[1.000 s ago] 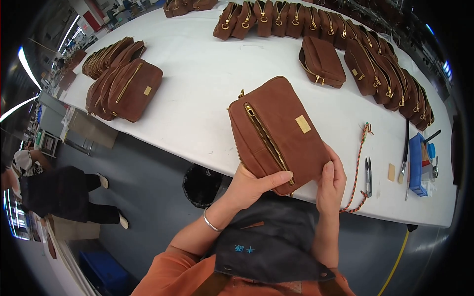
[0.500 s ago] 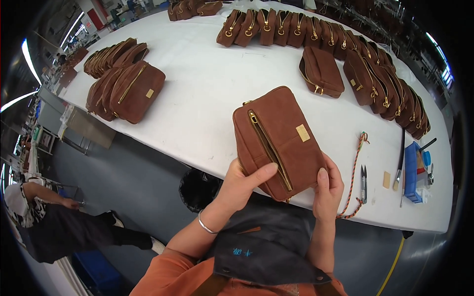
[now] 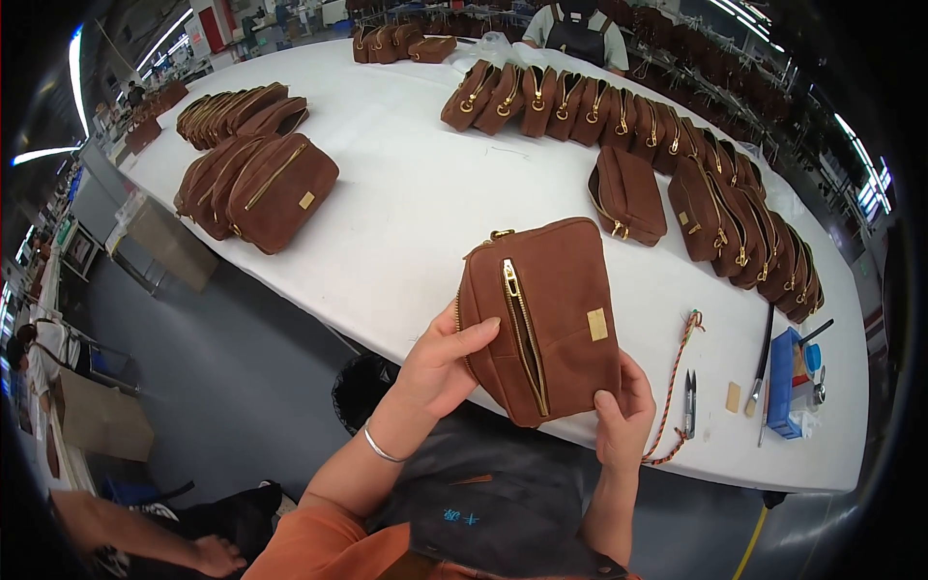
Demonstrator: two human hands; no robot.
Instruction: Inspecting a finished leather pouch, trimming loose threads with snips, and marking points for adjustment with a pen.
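Note:
A brown leather bag (image 3: 570, 290) is held up at the near edge of the white table. Its front pocket zipper (image 3: 525, 338) runs lengthwise, with the gold pull at the far end and the slot partly parted. A small pale tan patch (image 3: 597, 325) sits on the bag's right side. My left hand (image 3: 443, 362) grips the left edge, thumb on the front and fingers behind. At the lower right corner, my right hand (image 3: 623, 416) holds on with its thumb in front. The fingers behind the bag are partly hidden.
Rows of similar brown bags (image 3: 590, 111) line the table's far and right sides; another stack (image 3: 285, 193) stands left. Near right lie a braided cord (image 3: 681, 372), thread snips (image 3: 689, 404), a brush (image 3: 759, 377) and a blue tray (image 3: 783, 387). A bin (image 3: 362, 391) stands below. Co-workers are nearby.
My view has tilted up, so the table sits lower. The bag has turned slightly more upright, and my left thumb has moved off the zipper to the left edge. The co-worker at left has moved.

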